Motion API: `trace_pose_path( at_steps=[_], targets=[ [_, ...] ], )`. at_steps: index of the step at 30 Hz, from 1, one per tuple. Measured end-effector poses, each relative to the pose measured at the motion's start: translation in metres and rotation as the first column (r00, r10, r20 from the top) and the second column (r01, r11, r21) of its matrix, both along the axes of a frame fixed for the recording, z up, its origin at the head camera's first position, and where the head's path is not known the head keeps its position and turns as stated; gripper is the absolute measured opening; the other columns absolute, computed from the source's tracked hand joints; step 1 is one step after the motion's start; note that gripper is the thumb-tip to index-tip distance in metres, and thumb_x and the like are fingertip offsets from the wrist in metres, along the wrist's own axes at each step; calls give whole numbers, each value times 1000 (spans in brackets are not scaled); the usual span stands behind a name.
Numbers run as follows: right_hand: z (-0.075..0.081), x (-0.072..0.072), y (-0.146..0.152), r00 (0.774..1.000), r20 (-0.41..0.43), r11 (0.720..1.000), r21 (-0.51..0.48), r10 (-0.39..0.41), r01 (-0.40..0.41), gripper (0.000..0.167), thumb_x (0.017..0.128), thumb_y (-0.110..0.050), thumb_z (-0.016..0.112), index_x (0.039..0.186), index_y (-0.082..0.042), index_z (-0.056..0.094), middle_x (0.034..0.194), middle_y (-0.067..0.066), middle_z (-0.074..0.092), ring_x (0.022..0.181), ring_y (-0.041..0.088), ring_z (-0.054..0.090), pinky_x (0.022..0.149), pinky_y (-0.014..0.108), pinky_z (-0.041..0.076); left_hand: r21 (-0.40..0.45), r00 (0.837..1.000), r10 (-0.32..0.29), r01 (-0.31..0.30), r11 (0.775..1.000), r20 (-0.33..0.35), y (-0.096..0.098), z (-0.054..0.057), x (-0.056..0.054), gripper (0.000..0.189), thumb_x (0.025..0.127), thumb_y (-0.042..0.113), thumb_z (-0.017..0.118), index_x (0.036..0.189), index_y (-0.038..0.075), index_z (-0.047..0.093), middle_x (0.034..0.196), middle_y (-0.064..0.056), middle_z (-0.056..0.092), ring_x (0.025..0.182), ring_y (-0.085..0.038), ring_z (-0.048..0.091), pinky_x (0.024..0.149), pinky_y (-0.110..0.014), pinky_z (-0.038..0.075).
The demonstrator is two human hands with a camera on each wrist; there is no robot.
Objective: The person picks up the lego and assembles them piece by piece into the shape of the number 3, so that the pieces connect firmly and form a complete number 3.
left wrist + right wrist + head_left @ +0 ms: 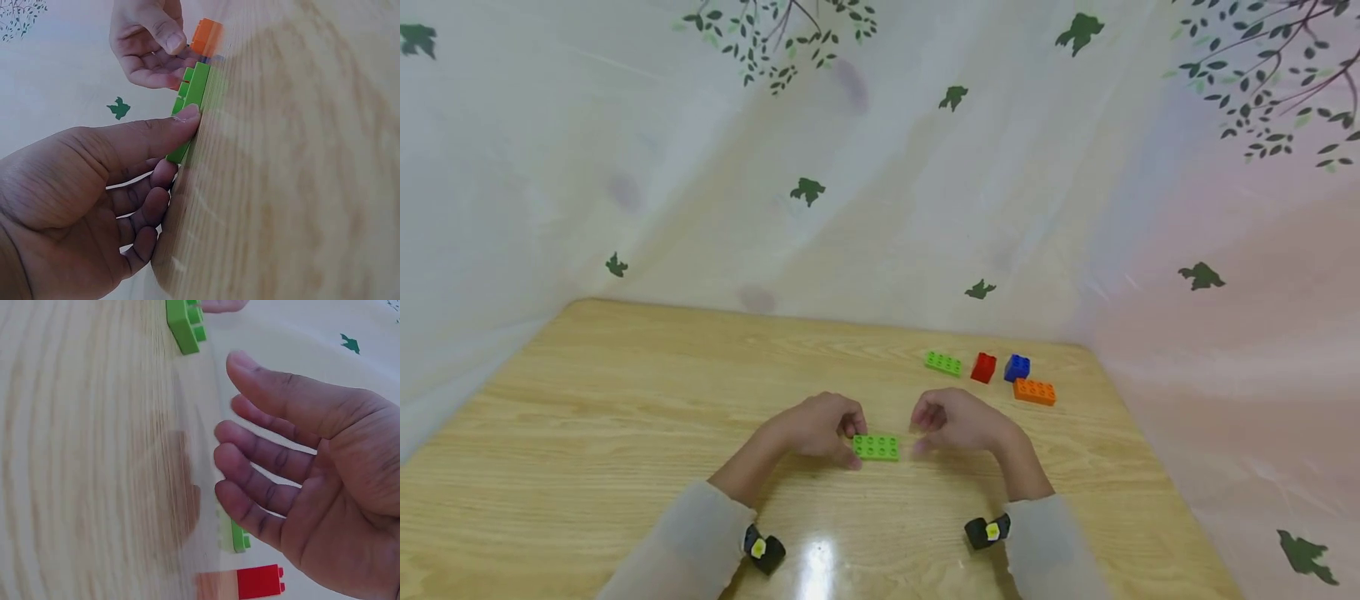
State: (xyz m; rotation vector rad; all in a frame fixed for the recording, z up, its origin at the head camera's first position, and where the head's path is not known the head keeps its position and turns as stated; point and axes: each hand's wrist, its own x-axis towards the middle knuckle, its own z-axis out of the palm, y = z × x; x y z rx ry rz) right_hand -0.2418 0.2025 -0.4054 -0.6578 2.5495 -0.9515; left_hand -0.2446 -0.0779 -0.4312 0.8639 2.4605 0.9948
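A light green toy brick with two rows of studs lies flat on the wooden table, studs up. My left hand pinches its left end between thumb and fingers; in the left wrist view the thumb presses along the near side of the brick. My right hand hovers just right of the brick, apart from it. Seen from the right wrist, that hand has loosely bent fingers and a gap between thumb and fingertips, with nothing held.
Toward the back right of the table lie a second green brick, a red brick, a blue brick and an orange brick. A pale cloth with leaf prints hangs behind and beside the table.
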Motion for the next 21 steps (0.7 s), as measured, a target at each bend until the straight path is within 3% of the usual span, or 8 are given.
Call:
trace_pose_path(
  at_steps=[12, 21],
  targets=[
    [11, -9, 33, 992, -103, 998, -6, -67, 66, 23, 92, -17, 79, 108, -7, 67, 95, -2, 65, 89, 19, 61, 82, 33, 53, -16, 1000, 2, -2, 1000, -2, 0, 1, 2, 32, 78, 21, 91, 99, 16, 67, 92, 4, 61, 86, -14, 56, 80, -36, 48],
    [23, -18, 56, 984, -170, 998, -8, -56, 55, 25, 91, -15, 79, 108, -2, 67, 93, 0, 66, 87, 18, 63, 80, 33, 54, -23, 1000, 4, -4, 1000, -2, 2, 2, 5, 33, 78, 22, 91, 99, 16, 67, 92, 3, 61, 85, -15, 55, 79, -36, 47]
  ],
)
